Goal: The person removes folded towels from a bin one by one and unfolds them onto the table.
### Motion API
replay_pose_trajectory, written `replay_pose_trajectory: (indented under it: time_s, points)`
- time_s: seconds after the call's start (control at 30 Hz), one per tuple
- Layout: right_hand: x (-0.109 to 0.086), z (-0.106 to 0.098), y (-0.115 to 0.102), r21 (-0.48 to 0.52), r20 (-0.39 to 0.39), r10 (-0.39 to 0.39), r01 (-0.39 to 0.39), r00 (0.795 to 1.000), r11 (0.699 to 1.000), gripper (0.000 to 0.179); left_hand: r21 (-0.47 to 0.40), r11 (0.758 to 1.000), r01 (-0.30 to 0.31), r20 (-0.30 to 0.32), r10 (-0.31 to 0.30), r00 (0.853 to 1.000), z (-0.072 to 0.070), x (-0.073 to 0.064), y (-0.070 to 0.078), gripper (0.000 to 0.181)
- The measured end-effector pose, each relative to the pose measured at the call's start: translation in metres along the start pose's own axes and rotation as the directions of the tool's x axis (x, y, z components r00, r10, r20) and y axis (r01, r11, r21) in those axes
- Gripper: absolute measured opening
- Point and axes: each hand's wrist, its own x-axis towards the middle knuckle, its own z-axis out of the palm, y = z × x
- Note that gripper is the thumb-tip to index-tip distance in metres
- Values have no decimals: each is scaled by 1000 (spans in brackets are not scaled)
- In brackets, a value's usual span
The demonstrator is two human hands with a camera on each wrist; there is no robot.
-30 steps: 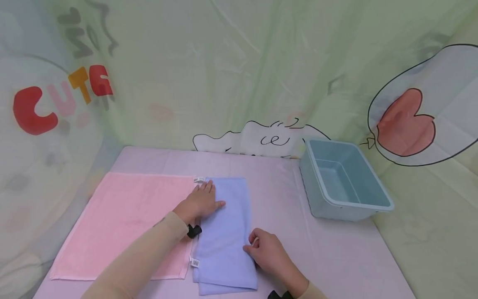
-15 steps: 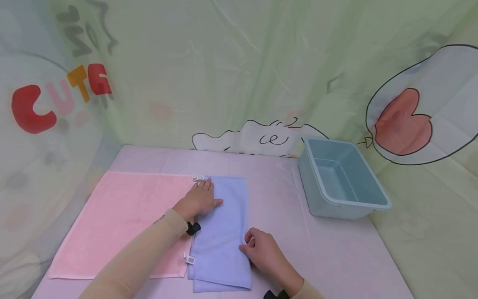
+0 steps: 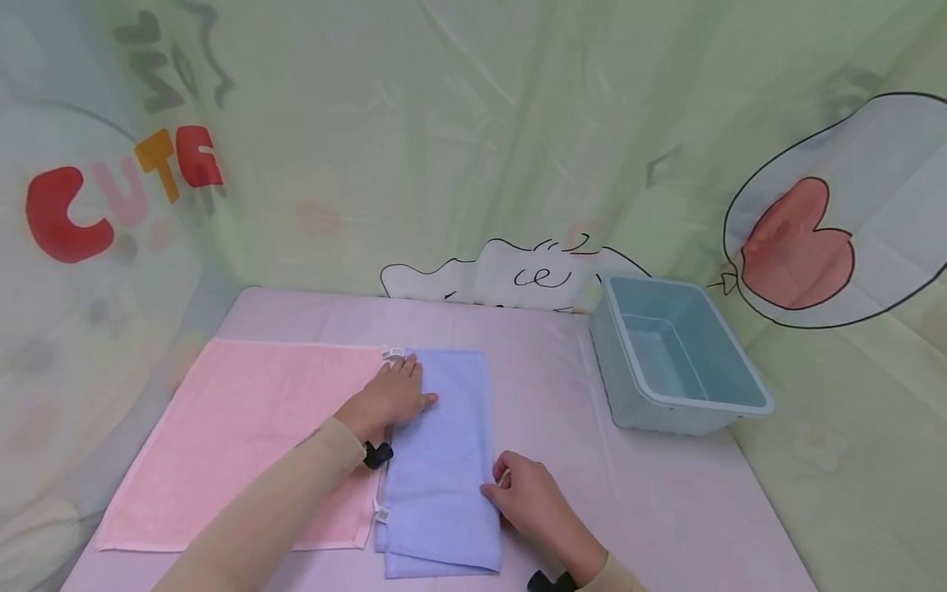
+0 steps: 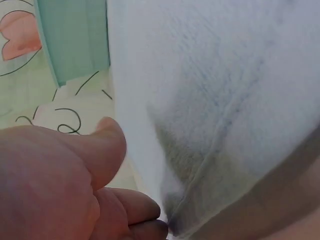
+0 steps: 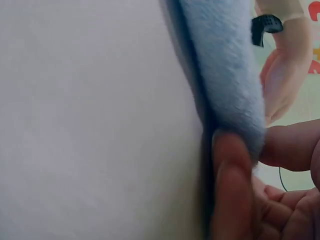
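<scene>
A folded blue towel (image 3: 444,469) lies lengthwise on the table, its layers slightly offset at the near end. My left hand (image 3: 388,399) rests with outstretched fingers on the towel's far left edge, thumb spread to the right. In the left wrist view the fingertips (image 4: 150,230) touch the cloth. At the right edge, nearer me, my right hand (image 3: 528,501) pinches the towel; the right wrist view shows the folded edge (image 5: 230,85) between thumb and fingers. A pink towel (image 3: 251,436) is spread flat on the left, partly under my left forearm.
A blue-green plastic bin (image 3: 617,370) stands at the back right, with nothing visible inside. White labels (image 3: 382,514) stick out along the border between the towels. Printed curtains (image 3: 473,148) enclose the pale pink tabletop (image 3: 562,386) at the back and sides.
The near end of the blue towel shifted a little left along with my right hand, then slightly back right. My left hand stays on the far left edge.
</scene>
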Motion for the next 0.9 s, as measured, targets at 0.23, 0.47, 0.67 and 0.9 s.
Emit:
replay_pose_trajectory:
  time_s: [0.23, 0.47, 0.67, 0.9]
  points:
    - [8, -15, -3, -116, -120, -30, 15, 992, 993, 25, -3, 999, -39, -45, 39, 998, -5, -20, -10, 72]
    - [37, -33, -23, -142, -155, -217, 196, 964, 970, 20, -24, 1000, 15, -105, -18, 994, -5, -57, -23, 65]
    - [67, -37, -52, -96, -32, -356, 352, 934, 931, 17, -74, 996, 45, -156, -57, 986, 4, -86, -27, 61]
    - [103, -20, -80, -44, 132, -450, 459, 883, 887, 24, -68, 998, 17, -210, -31, 977, 15, -115, -22, 59]
